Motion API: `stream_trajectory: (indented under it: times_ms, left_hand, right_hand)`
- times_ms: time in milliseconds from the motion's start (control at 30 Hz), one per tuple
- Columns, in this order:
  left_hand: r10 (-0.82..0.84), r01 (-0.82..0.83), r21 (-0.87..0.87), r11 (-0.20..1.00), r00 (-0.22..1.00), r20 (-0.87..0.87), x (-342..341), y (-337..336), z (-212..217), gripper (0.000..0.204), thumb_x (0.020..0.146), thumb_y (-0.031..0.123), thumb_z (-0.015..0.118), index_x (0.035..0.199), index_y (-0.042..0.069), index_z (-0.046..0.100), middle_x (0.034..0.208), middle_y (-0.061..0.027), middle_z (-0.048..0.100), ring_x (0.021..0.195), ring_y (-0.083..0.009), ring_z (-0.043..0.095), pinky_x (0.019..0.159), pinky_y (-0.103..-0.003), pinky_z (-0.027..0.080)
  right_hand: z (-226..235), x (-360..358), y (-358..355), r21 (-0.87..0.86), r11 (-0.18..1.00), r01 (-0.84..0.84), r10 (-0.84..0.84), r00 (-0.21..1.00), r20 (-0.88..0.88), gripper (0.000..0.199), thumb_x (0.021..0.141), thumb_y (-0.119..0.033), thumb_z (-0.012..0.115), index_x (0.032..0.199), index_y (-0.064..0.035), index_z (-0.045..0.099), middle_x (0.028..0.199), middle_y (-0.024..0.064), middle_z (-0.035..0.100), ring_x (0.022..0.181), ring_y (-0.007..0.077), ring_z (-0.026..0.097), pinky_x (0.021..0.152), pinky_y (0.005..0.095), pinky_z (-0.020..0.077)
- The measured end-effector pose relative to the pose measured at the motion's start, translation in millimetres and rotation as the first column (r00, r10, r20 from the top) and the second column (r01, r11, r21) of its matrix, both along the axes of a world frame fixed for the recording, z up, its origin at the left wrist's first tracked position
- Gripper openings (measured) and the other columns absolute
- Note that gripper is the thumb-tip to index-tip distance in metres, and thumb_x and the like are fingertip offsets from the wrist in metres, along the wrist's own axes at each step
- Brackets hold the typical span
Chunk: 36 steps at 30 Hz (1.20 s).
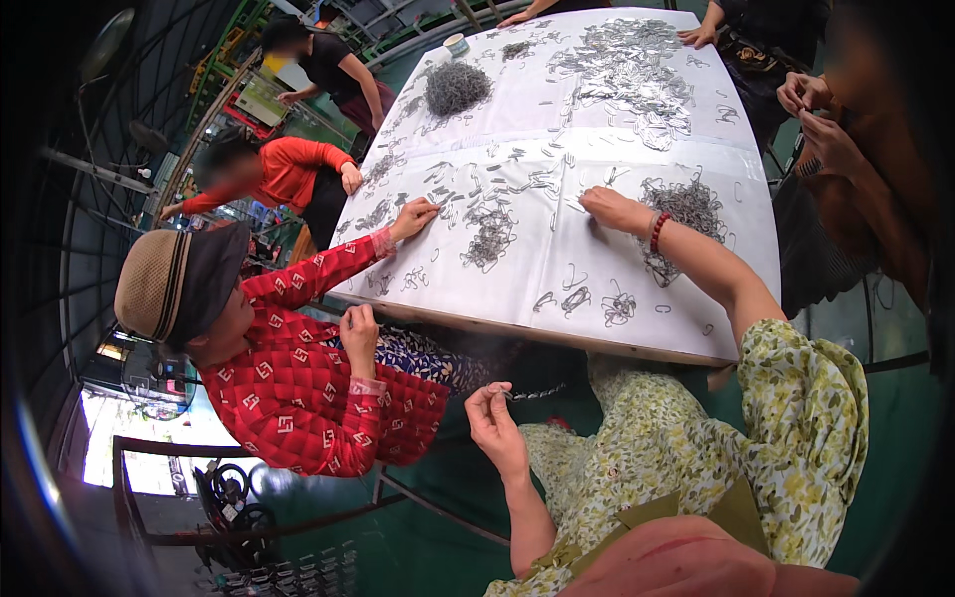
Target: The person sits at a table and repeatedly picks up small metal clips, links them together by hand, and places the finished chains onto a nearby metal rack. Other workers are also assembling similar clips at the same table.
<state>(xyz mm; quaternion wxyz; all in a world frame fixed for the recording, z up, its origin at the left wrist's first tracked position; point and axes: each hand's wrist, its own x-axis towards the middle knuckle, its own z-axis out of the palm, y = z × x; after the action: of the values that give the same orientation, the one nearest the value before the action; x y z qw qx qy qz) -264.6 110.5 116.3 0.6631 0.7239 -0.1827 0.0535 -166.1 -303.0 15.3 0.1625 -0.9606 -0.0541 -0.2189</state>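
My left hand [496,426] is raised in front of the table's near edge, its fingers pinched together. From its fingertips a thin string of small metal pieces [539,393] runs off to the right. My right hand [609,209] reaches over the white-covered table [542,269] with its fingertips pressed together at the surface. Whatever those fingertips hold is too small to make out. Several flat silvery metal pieces [542,179] lie scattered beside them. A tangled pile of wire hooks [693,206] lies by my right forearm; another heap of hooks [487,239] sits left of my right hand.
A dense dark heap of hooks [458,89] and a large spread of flat metal pieces [637,75] cover the far side. A person in a red patterned jacket [298,398] works close on my left. More people stand around the table. A tape roll [456,45] stands far left.
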Motion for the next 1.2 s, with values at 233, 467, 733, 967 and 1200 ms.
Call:
stream_trajectory:
  times_ms: [233,467,733,967,1200]
  left_hand:
    - [0.047,-0.046,0.019,0.999,0.997,-0.055,-1.4,7.5,-17.6,0.008,0.094,0.000,0.052,0.099,-0.004,0.055,0.095,-0.0106,0.063,0.090,-0.0151,0.060,0.086,-0.029,0.046]
    - [0.069,-0.068,0.145,0.987,0.998,-0.003,6.0,22.1,-42.9,0.006,0.091,0.004,0.060,0.095,0.000,0.060,0.083,-0.0083,0.067,0.075,-0.0129,0.063,0.068,-0.027,0.049]
    - [0.101,-0.078,0.319,0.944,0.993,-0.058,-2.3,26.2,-49.8,0.006,0.090,0.004,0.060,0.093,-0.001,0.059,0.092,-0.0116,0.067,0.079,-0.0189,0.065,0.070,-0.029,0.049]
    - [0.175,-0.193,-0.089,0.977,0.969,-0.175,9.4,19.5,-69.1,0.015,0.094,0.003,0.053,0.106,-0.001,0.062,0.106,-0.0127,0.067,0.091,-0.0154,0.063,0.075,-0.027,0.051]
    - [-0.151,0.170,0.401,0.900,0.985,-0.079,141.6,-46.5,-69.1,0.020,0.092,0.006,0.054,0.106,-0.005,0.064,0.074,-0.0091,0.061,0.055,-0.0117,0.056,0.048,-0.026,0.047]
  right_hand:
    - [86.9,-41.3,182.1,0.830,0.523,-0.194,0.380,0.925,-0.024,0.024,0.079,0.000,0.061,0.103,-0.0006,0.063,0.066,0.0094,0.067,0.064,0.0139,0.065,0.063,0.0307,0.0514]
    - [88.1,-84.6,276.7,0.943,0.288,-0.167,0.431,0.902,0.028,0.023,0.079,0.003,0.060,0.100,-0.0008,0.068,0.081,0.0053,0.068,0.074,0.0094,0.063,0.070,0.0247,0.0529]
    - [81.8,-98.7,279.2,0.970,0.240,-0.030,0.376,0.924,-0.065,0.020,0.076,-0.001,0.065,0.096,0.0028,0.068,0.078,0.0047,0.066,0.072,0.0078,0.062,0.066,0.0231,0.0521]
    - [84.0,-103.6,298.6,0.987,0.158,-0.022,0.266,0.964,-0.021,0.017,0.073,0.008,0.062,0.089,0.0022,0.066,0.078,0.0027,0.058,0.070,0.0065,0.055,0.061,0.0219,0.0474]
    - [76.3,-107.8,308.8,0.976,0.158,-0.151,0.347,0.934,0.088,0.020,0.070,0.010,0.063,0.088,0.0017,0.065,0.076,0.0044,0.058,0.067,0.0098,0.056,0.060,0.0236,0.0470]
